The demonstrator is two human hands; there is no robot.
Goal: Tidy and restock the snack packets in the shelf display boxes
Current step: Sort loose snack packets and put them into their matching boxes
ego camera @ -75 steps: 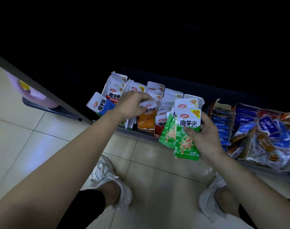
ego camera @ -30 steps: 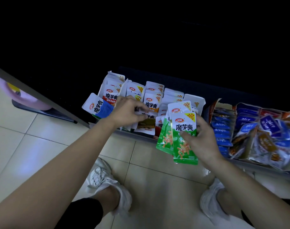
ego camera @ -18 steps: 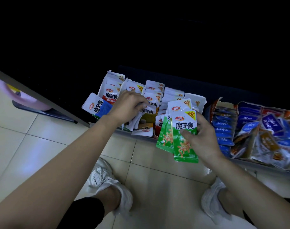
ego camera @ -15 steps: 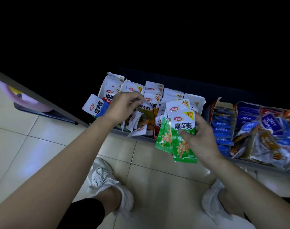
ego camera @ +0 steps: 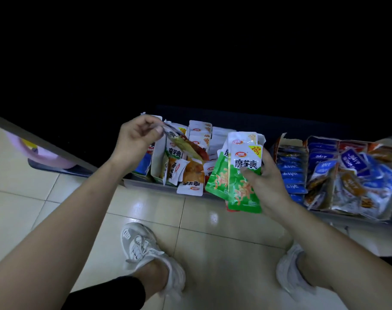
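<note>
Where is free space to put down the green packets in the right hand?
Only the tiled floor, between the shelf edge and the white shoes, is bare. The white display boxes are packed, and the blue packets spill over their box.

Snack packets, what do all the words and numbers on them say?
"魔芋爽": front green packet in the right hand.
"20%": yellow corner of that green packet.
"魔芋爽": upright white packet between the hands.
Red oval logos: too small to read.
Tilted packet pinched by the left hand: blurred, unreadable.
Blue packets: blurred, unreadable.
</note>
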